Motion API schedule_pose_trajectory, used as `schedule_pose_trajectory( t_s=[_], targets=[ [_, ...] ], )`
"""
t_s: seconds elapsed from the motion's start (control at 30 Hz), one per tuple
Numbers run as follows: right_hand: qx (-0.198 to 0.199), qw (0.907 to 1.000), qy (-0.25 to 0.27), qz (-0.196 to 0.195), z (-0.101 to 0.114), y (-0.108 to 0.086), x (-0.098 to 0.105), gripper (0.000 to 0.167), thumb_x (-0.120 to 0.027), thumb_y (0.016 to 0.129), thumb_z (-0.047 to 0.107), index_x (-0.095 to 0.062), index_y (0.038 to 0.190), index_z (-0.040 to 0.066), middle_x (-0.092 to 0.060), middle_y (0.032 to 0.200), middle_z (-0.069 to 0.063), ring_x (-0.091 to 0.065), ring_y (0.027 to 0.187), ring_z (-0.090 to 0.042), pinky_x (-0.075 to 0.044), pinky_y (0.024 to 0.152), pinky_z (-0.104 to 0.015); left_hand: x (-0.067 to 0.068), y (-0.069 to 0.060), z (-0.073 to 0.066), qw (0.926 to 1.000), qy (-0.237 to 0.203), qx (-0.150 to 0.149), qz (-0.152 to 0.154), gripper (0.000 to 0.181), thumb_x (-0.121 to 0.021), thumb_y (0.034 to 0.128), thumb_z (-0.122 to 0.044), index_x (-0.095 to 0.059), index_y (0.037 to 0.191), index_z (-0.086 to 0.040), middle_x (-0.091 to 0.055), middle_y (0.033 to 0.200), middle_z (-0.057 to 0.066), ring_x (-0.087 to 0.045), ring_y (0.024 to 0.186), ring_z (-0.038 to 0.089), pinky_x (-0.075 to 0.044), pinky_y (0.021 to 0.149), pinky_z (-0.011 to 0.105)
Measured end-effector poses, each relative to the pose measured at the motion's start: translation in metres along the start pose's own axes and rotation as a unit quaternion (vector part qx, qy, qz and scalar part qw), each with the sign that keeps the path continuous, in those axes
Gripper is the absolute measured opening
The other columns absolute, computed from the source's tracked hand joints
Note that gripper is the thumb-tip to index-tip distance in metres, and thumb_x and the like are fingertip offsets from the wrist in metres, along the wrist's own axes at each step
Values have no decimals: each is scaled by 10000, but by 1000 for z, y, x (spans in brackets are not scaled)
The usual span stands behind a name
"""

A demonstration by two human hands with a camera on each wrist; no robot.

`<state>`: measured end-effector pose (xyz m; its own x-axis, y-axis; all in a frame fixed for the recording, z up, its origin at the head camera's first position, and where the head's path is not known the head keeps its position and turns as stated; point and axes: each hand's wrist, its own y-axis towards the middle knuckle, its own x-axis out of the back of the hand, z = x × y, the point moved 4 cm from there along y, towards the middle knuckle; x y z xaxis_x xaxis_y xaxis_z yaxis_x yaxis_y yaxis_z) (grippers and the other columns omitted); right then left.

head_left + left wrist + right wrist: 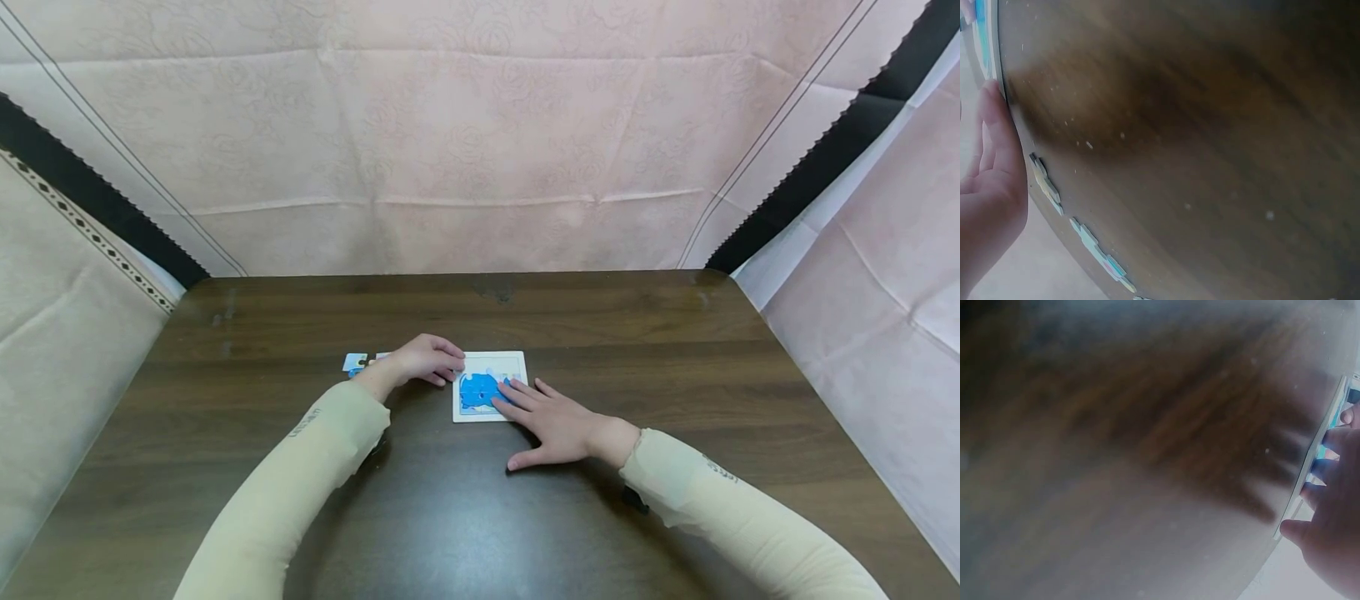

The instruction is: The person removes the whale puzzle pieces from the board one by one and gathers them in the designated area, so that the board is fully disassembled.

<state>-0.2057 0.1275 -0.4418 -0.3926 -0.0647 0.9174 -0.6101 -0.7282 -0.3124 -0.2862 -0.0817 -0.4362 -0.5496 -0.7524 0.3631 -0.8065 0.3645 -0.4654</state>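
Observation:
A white-framed puzzle board (487,361) with a blue picture (478,390) lies flat on the table. My left hand (426,360) is at its left edge, fingertips touching the frame; in the left wrist view the fingers (1000,128) look nearly straight. My right hand (558,423) reaches in from the right with fingers spread, its fingertips resting on the blue picture and covering part of it. Left of the board lie loose puzzle pieces (355,362), partly hidden by the left hand. Knobbed edges of such pieces (1099,251) show in the left wrist view.
The dark wooden table (450,517) has its far edge against a pale patterned cloth (480,150). Similar cloth and dark bands (825,158) flank both sides.

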Motion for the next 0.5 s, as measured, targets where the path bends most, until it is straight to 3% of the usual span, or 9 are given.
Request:
schedule_pose_trajectory(
  t_s=[0.5],
  targets=[
    [-6, 10000, 0, 7, 0, 0, 0, 886, -448, 819, 713, -155, 1507, 237, -70, 1588, -4, -24, 1468, -211, -70, 1186, -495, -8, 1, -7, 9988, 461, -131, -108, 292, -562, 937, -225, -610, 1154, -35, -637, 1033, 117, -600, 836, 173, -557, 765, 260]
  ],
)
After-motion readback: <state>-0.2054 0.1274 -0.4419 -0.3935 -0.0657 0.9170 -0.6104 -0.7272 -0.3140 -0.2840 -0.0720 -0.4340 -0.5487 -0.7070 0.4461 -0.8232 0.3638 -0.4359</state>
